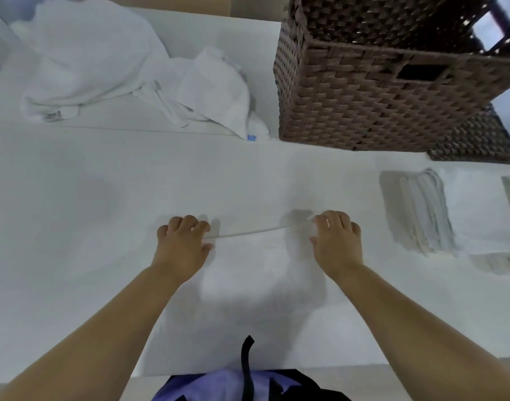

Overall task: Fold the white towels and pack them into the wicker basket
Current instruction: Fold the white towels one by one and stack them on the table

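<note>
Towel [262,264]: likely soft, light, limp. Left hand [184,240] and right hand [336,237] each pinch 1 far corner, fingers curled; corners look the best hold.

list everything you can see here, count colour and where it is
wicker basket: one, dark brown, far right on the table
second woven basket: one, dark brown, just right of the first, mostly cut off
unfolded towels: one heap, count unclear, white, far left
folded towels: one stack, white, right side, nearer than the basket
flat towel: one, white, near centre
table: one, white, under everything
garment: one, purple, bottom edge
strap: one, black, over the garment
left hand: grips the flat towel's far edge, left end
right hand: grips the same edge, right end
</note>
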